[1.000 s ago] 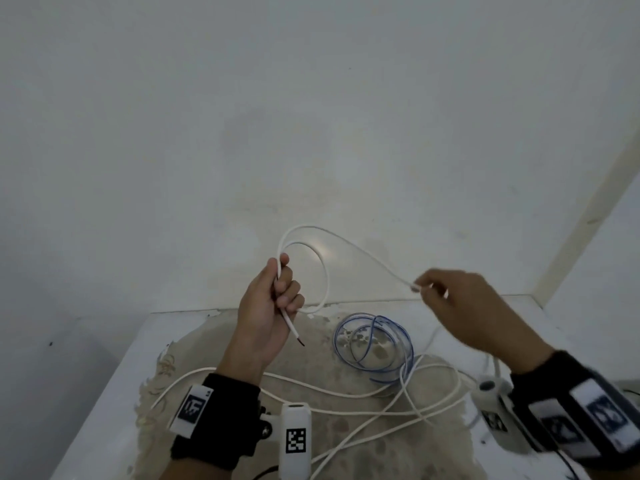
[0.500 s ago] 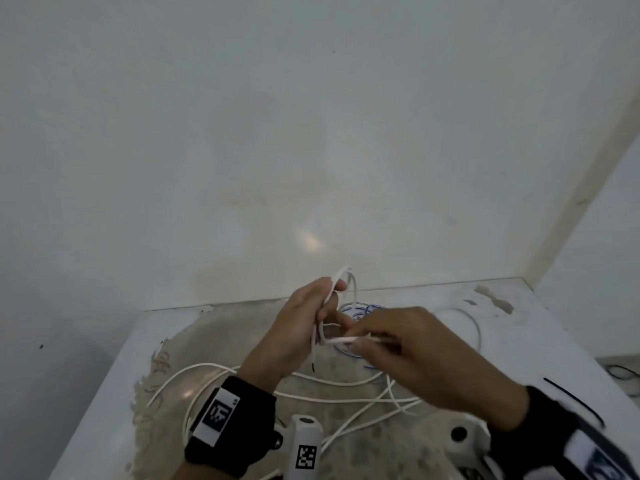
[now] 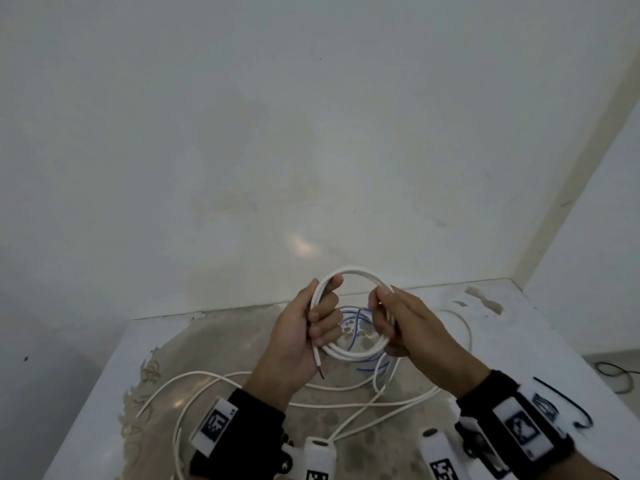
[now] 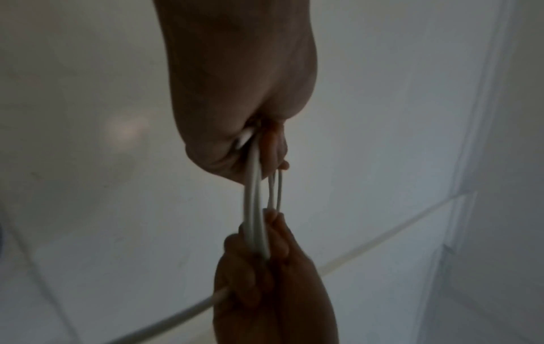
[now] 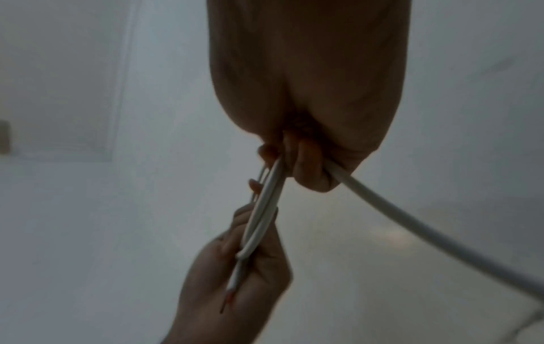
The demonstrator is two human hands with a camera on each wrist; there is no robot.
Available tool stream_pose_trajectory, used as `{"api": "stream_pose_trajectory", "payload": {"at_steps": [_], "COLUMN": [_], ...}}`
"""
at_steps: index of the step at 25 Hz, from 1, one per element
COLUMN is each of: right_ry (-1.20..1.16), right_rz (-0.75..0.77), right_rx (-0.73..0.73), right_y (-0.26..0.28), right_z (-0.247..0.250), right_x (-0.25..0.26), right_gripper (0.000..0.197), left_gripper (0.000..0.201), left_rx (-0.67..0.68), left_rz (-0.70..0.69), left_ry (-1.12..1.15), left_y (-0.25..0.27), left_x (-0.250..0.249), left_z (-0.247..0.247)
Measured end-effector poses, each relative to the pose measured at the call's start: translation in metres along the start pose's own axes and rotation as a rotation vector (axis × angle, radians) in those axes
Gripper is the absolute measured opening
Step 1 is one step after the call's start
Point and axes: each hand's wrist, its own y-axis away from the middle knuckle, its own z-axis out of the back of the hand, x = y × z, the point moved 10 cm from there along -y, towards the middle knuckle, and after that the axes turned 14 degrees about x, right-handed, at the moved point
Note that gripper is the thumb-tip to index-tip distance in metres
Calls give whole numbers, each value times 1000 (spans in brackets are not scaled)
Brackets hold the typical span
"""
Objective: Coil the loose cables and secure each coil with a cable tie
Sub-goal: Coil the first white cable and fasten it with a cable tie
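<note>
- Gripping the left side of the white cable coil [image 3: 353, 271], the left hand [image 3: 298, 344] curls its fingers round the bunched turns; the cable's bare end [image 3: 320, 370] pokes out below that fist.
- The coil is held up between both hands, above the table [image 3: 104, 382], its turns forming a ring.
- Behind the coil, a blue cable [image 3: 356, 323] lies looped on the table.
- On the coil's right side, the right hand [image 3: 412, 327] clasps the turns with curled fingers; a loose white length [image 5: 412, 223] trails out of this grip.
- Below the coil, the rest of the white cable [image 3: 242, 403] sprawls loose across the table.
</note>
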Motion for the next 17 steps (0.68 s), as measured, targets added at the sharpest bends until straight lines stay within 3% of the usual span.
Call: {"api": "stream_pose_trajectory", "payload": {"at_steps": [3,6,9,11,14,15,17], "right_ry": [-212,-207,75,278,537,609,780], "right_rz": [-13,-45,-34,-9,-43,-59,-69], "right_rx": [-117,-55,39,13,-90,-128,-164], "right_y": [-7,-10,-1,11,29,33,34], "right_z": [11,6,16,43,92,104,108], "right_x": [-10,-18,-17,-18,-22,-22,-12], "right_gripper": [36,34,21,16,18,19,21], "left_gripper": [34,32,34,37,43,43,37], "left_rx": [-98,-94,-84,-65,149,134,-72], "left_rz": [-48,-118,-247,-344,-366,-371,-414], "left_ry": [-81,-92,-27,17,177,174,27], "left_y": [3,3,8,19,34,38,45], "left_x": [5,-13,-60,-101,-144,-151,-154], "left_z": [5,3,16,37,55,62,77]}}
